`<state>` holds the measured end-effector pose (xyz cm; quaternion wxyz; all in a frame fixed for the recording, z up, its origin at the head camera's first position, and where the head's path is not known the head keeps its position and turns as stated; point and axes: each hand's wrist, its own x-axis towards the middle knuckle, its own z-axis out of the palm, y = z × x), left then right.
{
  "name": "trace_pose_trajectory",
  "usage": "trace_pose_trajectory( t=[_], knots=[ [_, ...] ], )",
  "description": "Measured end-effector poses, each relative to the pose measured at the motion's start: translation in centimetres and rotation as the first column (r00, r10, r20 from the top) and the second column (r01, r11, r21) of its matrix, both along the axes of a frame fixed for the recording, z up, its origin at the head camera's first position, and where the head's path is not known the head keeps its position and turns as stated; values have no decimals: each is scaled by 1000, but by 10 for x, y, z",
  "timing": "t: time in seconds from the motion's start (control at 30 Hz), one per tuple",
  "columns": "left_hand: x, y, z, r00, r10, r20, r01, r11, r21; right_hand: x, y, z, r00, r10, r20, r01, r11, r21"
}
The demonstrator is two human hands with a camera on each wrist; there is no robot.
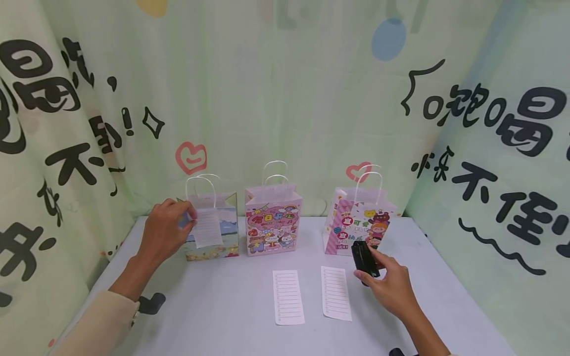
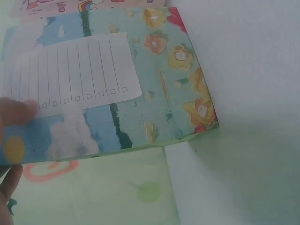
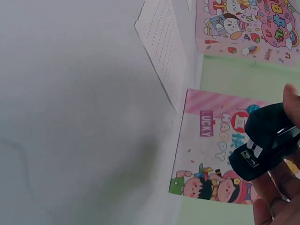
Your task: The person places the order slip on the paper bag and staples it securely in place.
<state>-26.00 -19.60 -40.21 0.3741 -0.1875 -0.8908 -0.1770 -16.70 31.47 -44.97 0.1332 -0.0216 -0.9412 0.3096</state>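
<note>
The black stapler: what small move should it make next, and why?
Probably carry the stapler across to the leftmost bag, since the left hand holds a lined slip against it, while the right hand has the stapler near the rightmost bag.

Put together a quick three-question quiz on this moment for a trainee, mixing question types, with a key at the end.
1. Multiple choice: what holds the black stapler?
A) The left hand
B) The right hand
C) Neither hand
2. True or false: the lined paper slip pinched by the left hand is over the front of the pink middle gift bag.
3. Count: how many loose slips lie on the white table?

Key:
1. B, the right hand.
2. False; it is over the front of the blue floral gift bag.
3. Two.
</note>
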Motion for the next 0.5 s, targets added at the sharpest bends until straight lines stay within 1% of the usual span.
trace_pose_trajectory(
  t=[0.1, 0.23, 0.33, 0.5],
  knots=[
    [1, -1, 0, 1000, 8, -2, -8, 1000, -5, -1, 5, -2, 997, -22, 81, 17, 998, 65],
    [1, -1, 0, 1000, 11, -3, -11, 1000, -9, -3, 13, -7, 987, -41, 157, 16, 987, 162],
    [2, -1, 0, 1000, 2, -3, -2, 1000, -5, -3, 17, -11, 982, -55, 181, 15, 977, 213],
    [4, -1, 0, 1000, -15, -4, 15, 1000, -3, -5, 22, -18, 976, -80, 204, 27, 968, 250]
  ],
)
